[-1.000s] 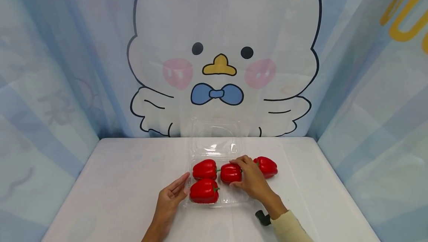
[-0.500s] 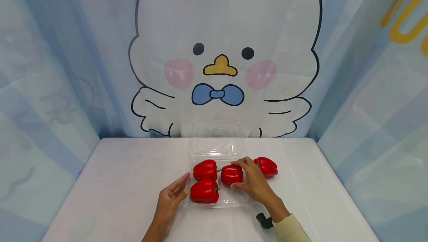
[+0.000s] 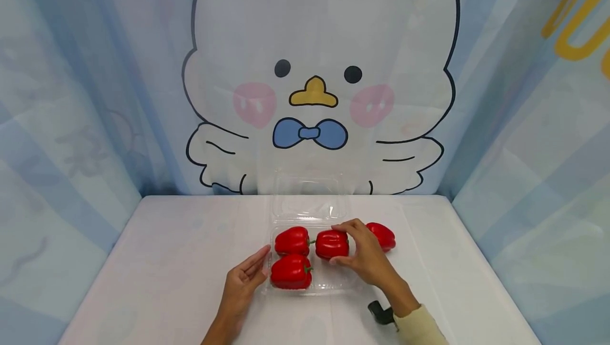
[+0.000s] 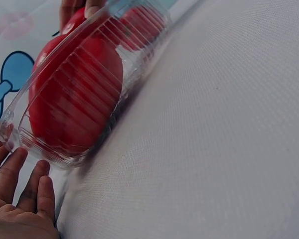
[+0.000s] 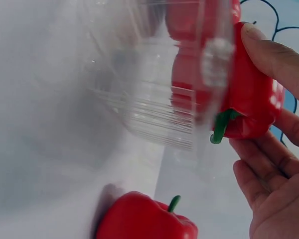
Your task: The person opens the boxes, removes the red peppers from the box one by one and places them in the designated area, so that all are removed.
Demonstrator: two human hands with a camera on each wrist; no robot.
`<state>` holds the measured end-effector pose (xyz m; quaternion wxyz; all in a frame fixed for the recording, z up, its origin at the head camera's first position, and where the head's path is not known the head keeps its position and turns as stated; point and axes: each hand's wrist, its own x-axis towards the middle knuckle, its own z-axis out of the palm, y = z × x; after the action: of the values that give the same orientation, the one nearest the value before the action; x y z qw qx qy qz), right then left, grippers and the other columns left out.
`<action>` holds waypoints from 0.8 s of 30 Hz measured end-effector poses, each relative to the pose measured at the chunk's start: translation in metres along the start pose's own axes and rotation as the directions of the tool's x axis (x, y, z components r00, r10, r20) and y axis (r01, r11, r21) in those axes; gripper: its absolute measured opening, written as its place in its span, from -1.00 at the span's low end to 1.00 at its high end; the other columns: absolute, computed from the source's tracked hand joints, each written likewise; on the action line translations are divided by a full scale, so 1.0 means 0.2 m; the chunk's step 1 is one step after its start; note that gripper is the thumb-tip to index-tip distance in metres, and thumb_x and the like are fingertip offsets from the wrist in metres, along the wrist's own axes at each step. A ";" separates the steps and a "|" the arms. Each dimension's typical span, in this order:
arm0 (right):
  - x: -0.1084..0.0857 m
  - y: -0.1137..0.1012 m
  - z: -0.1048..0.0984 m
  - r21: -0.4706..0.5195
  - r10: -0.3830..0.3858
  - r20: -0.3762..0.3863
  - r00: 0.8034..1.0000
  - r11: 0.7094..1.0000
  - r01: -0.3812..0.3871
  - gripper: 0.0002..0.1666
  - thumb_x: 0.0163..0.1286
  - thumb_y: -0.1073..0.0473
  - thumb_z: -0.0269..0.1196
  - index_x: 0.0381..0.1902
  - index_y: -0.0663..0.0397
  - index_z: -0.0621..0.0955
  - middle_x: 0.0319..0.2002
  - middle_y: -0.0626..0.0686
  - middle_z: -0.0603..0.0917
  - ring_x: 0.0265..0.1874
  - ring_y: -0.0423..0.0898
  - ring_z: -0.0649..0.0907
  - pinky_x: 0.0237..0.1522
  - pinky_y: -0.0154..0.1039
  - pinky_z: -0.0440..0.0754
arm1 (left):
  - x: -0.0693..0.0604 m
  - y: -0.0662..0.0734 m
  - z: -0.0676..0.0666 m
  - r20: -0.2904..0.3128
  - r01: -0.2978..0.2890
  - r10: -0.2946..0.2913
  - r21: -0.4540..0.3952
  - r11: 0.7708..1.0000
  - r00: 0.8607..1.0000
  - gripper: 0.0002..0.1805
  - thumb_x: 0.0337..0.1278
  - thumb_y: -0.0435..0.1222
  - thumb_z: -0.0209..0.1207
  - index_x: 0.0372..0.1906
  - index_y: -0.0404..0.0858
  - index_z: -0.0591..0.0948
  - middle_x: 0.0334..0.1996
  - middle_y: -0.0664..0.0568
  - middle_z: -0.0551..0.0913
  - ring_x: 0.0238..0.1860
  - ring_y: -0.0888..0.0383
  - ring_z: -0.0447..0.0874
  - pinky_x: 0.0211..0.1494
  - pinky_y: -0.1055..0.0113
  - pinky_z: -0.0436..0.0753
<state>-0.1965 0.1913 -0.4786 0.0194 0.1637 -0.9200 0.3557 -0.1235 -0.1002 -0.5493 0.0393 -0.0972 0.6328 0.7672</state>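
Note:
In the head view, my right hand [image 3: 369, 255] grips a red bell pepper [image 3: 331, 244] over the back right part of the clear plastic clamshell container [image 3: 329, 283]. The right wrist view shows my thumb on one side of this pepper [image 5: 254, 89] and fingers beneath it, with its green stem pointing down-left. Two more red bell peppers lie in the container's left half, one at the back [image 3: 292, 241] and one in front [image 3: 290, 272]. My left hand [image 3: 242, 284] has its fingers extended, their tips at the container's left edge [image 4: 20, 144].
Another red bell pepper [image 3: 383, 236] lies on the white table [image 3: 181, 271] right of the container, partly behind my right hand. The transparent lid [image 3: 308, 197] stands raised at the back. A dark object [image 3: 380, 313] sits near my right wrist. Printed curtains [image 3: 314, 27] surround the table.
The gripped bell pepper and my right hand have shifted slightly to the right, and the hand now covers more of the pepper outside. My left hand stays at the container's edge.

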 end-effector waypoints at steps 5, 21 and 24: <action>-0.01 -0.02 -0.06 -0.005 -0.010 -0.012 1.000 1.000 0.010 -0.08 -0.01 0.19 0.73 0.35 -0.16 0.63 0.20 0.00 0.64 0.27 0.08 0.62 0.17 0.13 0.81 | 0.00 0.00 0.00 0.001 0.001 -0.001 -0.003 1.000 1.000 -0.34 0.36 -0.23 0.40 0.51 -0.21 0.52 0.52 -0.03 0.52 0.60 -0.01 0.39 0.40 0.43 0.59; -0.02 0.04 -0.29 -0.053 -0.024 -0.104 0.994 0.998 0.018 -0.07 0.04 0.18 0.71 0.39 -0.04 0.59 0.29 0.14 0.58 0.33 0.25 0.57 0.15 0.23 0.80 | -0.01 0.01 0.01 -0.012 0.009 -0.009 0.020 1.000 1.000 -0.35 0.37 -0.23 0.39 0.51 -0.22 0.52 0.52 -0.03 0.52 0.60 -0.02 0.40 0.42 0.36 0.56; -0.02 0.06 -0.33 -0.062 -0.004 -0.112 0.994 0.998 -0.003 -0.08 0.07 0.17 0.69 0.40 -0.04 0.58 0.30 0.15 0.57 0.34 0.25 0.56 0.15 0.26 0.79 | -0.01 0.01 0.01 -0.012 0.009 -0.008 0.023 1.000 1.000 -0.35 0.37 -0.22 0.40 0.50 -0.21 0.52 0.52 -0.03 0.52 0.60 -0.02 0.40 0.42 0.36 0.55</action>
<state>-0.2015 0.2452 -0.4384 0.0761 0.1431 -0.9279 0.3357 -0.1229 -0.0985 -0.5473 0.0399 -0.1041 0.6412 0.7592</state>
